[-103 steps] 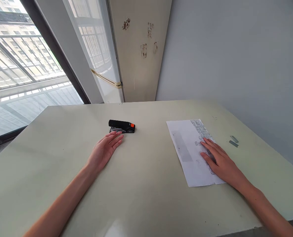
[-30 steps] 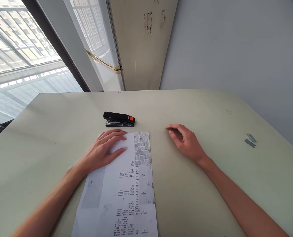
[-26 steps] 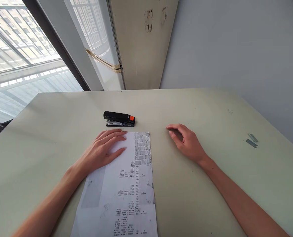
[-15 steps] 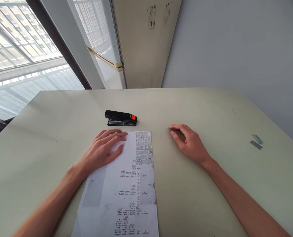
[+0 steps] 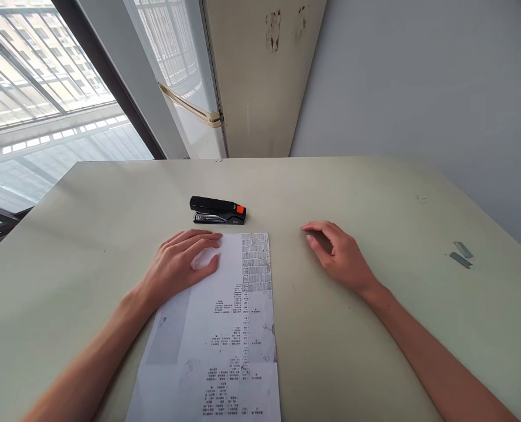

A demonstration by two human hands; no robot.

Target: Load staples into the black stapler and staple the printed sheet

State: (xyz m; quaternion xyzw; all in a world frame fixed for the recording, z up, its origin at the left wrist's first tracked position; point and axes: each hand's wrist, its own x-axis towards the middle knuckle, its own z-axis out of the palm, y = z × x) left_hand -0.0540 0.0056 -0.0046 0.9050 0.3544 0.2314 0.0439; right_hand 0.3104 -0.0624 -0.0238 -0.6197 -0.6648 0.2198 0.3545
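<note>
A printed paper sheet (image 5: 225,328) lies on the table, running off the bottom edge of the view, its upper right part covered in dense line patterns. My left hand (image 5: 183,258) rests on the sheet's upper left corner, fingers stretched out and thumb apart. Just beyond the sheet's far edge sits a black stapler (image 5: 218,211) with an orange patch at its right end; no hand touches it. To the right of the paper, my right hand (image 5: 339,252) rests on the bare table, its fingers curved and apart from the thumb, holding nothing.
Two small grey strips (image 5: 461,256) lie on the right side of the pale table (image 5: 352,351). Behind the table stand a fridge (image 5: 255,82) with a long handle and a grey wall (image 5: 409,82). A window (image 5: 31,76) with railings outside is at the left.
My left hand has slid slightly left on the sheet, its thumb still apart. The view has shifted a little; the stapler and my right hand keep their places on the table.
</note>
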